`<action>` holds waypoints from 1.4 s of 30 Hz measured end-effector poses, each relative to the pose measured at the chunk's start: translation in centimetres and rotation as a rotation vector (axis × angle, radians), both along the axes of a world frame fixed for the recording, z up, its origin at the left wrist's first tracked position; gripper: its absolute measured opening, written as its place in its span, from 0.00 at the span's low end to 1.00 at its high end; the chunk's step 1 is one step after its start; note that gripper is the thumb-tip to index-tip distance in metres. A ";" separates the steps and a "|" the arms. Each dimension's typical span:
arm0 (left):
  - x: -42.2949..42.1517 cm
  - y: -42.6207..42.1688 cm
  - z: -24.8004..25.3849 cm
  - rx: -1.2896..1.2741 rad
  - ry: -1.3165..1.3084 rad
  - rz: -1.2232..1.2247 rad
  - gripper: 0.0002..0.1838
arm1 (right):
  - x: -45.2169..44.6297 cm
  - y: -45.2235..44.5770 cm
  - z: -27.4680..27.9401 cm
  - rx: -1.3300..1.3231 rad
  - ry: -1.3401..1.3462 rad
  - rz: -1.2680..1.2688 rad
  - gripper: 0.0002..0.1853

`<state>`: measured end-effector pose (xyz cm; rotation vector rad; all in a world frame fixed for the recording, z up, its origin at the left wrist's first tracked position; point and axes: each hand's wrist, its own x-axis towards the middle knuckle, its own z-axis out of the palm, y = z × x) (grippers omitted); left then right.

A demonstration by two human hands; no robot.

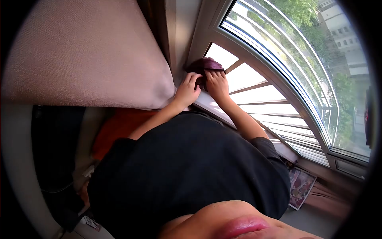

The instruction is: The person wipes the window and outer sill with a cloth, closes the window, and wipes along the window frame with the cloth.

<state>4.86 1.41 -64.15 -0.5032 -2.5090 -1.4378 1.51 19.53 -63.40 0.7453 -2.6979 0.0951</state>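
Observation:
A dark purple, shiny bundle of cloth (209,63) is held up at the corner beside the window; its exact kind is hard to make out. My right hand (217,85) grips its near edge on the window side, fingers bent over the fabric. My left hand (188,91) is on the other side of the bundle, with curled fingers pinching the lower left part. Between the two hands the fabric hangs in a dark fold. Both forearms stretch forward from my black T-shirt.
A large beige padded fabric surface (87,51) fills the upper left, close to my left forearm. On the right runs a white-framed window (254,47) with bars outside. Orange fabric (119,123) lies below the padding. A printed picture (301,186) is at lower right.

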 end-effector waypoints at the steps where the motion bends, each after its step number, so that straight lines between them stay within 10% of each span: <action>1: -0.1 0.3 0.0 0.026 -0.058 0.020 0.25 | -0.1 -0.5 1.5 -0.072 0.059 -0.042 0.25; 5: -1.0 0.7 2.3 0.092 0.149 -0.048 0.38 | -1.2 -1.7 6.1 -0.263 0.280 -0.092 0.22; 15: -2.1 0.4 -1.8 -0.054 -0.178 -0.059 0.38 | -2.4 -1.8 -8.2 -0.132 0.168 -0.117 0.23; 27: -5.3 0.9 4.2 0.130 0.394 -0.011 0.36 | -4.4 -3.4 1.5 -0.399 0.301 -0.004 0.25; 42: -5.0 1.0 1.7 -0.114 0.299 -0.253 0.41 | -0.8 -1.2 -3.9 -0.445 0.095 -0.032 0.33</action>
